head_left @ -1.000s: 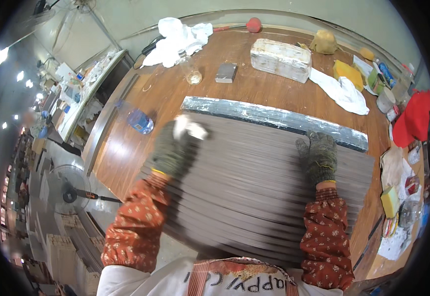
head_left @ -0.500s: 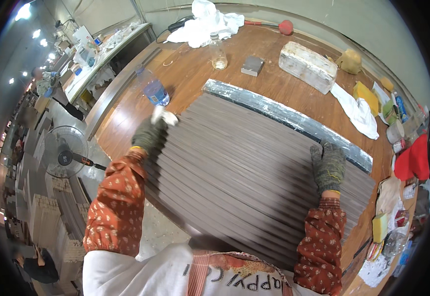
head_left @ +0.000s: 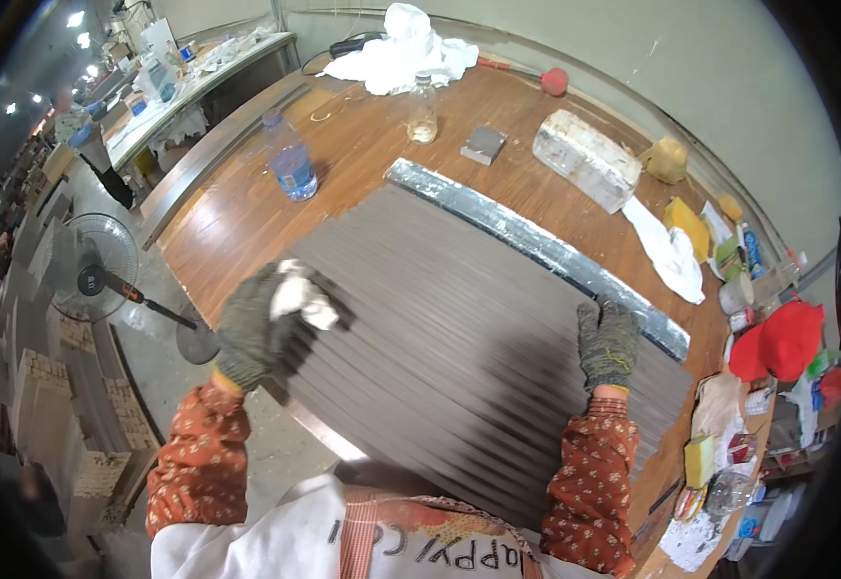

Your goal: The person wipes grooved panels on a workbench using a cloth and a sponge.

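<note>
One left hand (head_left: 252, 326), gloved, at nine o'clock, grips a white cloth (head_left: 307, 297); grey strips (head_left: 440, 309) lie side by side at centre; right hand (head_left: 609, 345), three o'clock, fingers together, thumb apart, rests by the bar (head_left: 536, 247). Uneven sideways pressure could shift the strips.

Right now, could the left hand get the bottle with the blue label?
Probably yes: only tabletop seems to lie between the left hand and the bottle, though the hand's grip holds a white cloth.
</note>
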Demonstrator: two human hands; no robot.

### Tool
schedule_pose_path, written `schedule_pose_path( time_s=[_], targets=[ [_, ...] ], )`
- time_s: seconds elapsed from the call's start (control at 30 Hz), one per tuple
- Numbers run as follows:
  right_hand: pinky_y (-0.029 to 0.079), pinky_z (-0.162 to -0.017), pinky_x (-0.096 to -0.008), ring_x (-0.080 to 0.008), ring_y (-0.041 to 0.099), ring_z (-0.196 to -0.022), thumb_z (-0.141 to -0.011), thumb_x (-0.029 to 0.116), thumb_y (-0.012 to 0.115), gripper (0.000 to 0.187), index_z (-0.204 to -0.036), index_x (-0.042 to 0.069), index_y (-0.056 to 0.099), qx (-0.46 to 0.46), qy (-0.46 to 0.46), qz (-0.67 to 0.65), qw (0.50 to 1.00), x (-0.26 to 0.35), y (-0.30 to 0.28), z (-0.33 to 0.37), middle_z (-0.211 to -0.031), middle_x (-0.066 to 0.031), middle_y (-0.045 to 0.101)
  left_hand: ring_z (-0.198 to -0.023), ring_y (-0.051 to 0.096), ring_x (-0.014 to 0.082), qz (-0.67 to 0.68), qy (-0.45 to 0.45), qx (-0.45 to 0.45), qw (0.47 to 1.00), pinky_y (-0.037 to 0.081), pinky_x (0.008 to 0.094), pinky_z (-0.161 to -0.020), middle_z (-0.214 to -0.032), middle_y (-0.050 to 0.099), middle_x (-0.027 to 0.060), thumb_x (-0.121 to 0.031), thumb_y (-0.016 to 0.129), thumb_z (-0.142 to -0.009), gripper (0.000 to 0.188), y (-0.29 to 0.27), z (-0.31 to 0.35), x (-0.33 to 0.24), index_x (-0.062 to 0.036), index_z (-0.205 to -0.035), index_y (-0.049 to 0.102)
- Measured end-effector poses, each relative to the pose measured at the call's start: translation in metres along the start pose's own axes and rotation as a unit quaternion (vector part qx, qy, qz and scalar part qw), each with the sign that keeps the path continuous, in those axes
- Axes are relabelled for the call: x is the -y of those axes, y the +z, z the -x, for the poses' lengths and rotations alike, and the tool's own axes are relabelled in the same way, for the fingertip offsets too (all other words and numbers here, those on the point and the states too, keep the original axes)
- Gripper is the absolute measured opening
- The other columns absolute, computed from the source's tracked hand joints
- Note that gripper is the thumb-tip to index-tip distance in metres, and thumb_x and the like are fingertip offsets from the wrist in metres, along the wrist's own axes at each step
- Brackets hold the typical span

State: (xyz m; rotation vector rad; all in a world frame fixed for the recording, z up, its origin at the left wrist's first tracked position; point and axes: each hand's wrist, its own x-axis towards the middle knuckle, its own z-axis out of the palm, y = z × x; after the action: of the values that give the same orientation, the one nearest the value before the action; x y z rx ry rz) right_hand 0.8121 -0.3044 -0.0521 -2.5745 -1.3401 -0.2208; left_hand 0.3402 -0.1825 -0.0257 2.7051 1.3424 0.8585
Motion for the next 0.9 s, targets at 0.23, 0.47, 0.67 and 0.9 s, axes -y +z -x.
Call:
schedule_pose_path(
  time_s=[0.23, 0.47, 0.67, 0.9],
  targets=[
    [0.037, -0.105, -0.0481, -0.0384, 0.054, -0.115, -0.092, 0.047, 0.054, 0.051, -0.123, 0.007, 0.064, -0.021, -0.014, -0.003, 1.000, -0.004, -0.003, 0.003, -0.119, -0.0206, 0.061, -0.124, 0.050, 0.0405, 0.060, -0.044, -0.095, 0.993, 0.037, 0.0479, -0.107, -0.135, 0.053, 0.0218, -0.025, 0.055, -0.093, 0.047, 0.002, 0.054, -0.017, -0.0004, -0.133, 0.052],
    [0.035, -0.107, -0.0476, -0.0385, 0.053, -0.117, -0.093, 0.046, 0.053, 0.052, -0.125, 0.006, 0.062, -0.017, -0.021, -0.005, 1.000, 0.002, -0.003, 0.004, -0.122, -0.0213, 0.060, -0.120, 0.052, 0.0423, 0.034, -0.013, -0.101, 0.994, 0.035, 0.0526, -0.106, -0.129, 0.055, 0.0231, -0.035, 0.060, -0.085, 0.055, 0.028, 0.073, -0.046, -0.0031, -0.130, 0.056],
    [0.038, -0.103, -0.0470, -0.0374, 0.055, -0.113, -0.094, 0.045, 0.052, 0.050, -0.123, 0.005, 0.063, -0.027, -0.031, 0.022, 0.999, -0.003, -0.001, 0.002, -0.117, -0.0210, 0.063, -0.120, 0.050, 0.0416, 0.047, -0.036, -0.140, 0.988, 0.032, 0.0535, -0.106, -0.128, 0.055, 0.0220, -0.026, 0.064, -0.080, 0.054, 0.042, 0.053, -0.065, -0.0051, -0.129, 0.057],
    [0.040, -0.099, -0.0476, -0.0361, 0.056, -0.109, -0.094, 0.042, 0.052, 0.047, -0.120, 0.005, 0.063, -0.025, -0.037, 0.006, 0.999, 0.009, -0.012, 0.004, -0.113, -0.0183, 0.064, -0.122, 0.049, 0.0412, 0.017, -0.048, -0.154, 0.987, 0.031, 0.0521, -0.107, -0.130, 0.055, 0.0221, -0.035, 0.058, -0.090, 0.050, 0.049, 0.054, -0.074, -0.0059, -0.131, 0.056]
  ],
)
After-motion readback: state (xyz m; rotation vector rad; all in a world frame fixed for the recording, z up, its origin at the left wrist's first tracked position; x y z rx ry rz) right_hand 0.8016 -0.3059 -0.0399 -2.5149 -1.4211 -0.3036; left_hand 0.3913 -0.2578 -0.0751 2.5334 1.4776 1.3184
